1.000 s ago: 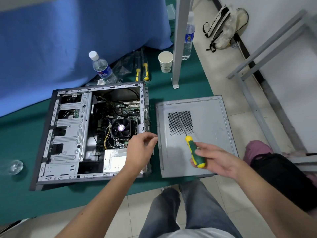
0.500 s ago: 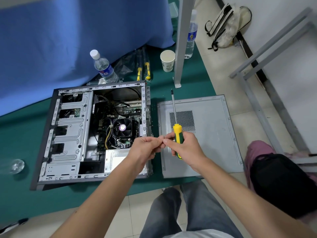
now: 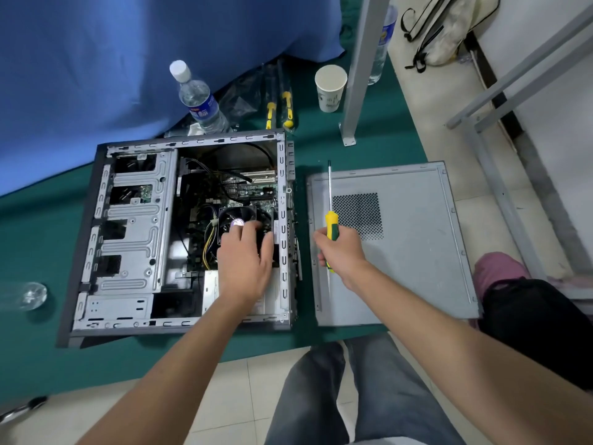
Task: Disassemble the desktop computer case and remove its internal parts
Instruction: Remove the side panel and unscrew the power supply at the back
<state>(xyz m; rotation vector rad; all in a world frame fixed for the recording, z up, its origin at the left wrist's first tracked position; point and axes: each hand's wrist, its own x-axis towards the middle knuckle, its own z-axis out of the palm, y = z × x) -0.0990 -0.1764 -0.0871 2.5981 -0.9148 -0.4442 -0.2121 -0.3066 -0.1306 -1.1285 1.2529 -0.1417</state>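
Fan is partly hidden by left hand, fingers spread | screwdriver is gripped by right hand | green mat, centre frame

left hand on CPU fan | right hand grips screwdriver

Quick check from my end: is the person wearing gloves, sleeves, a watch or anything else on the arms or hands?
No. Both forearms are bare as far up as the picture shows, with no sleeve edge in view. The left hand and right hand carry no gloves, and no watch, wristband or ring shows.
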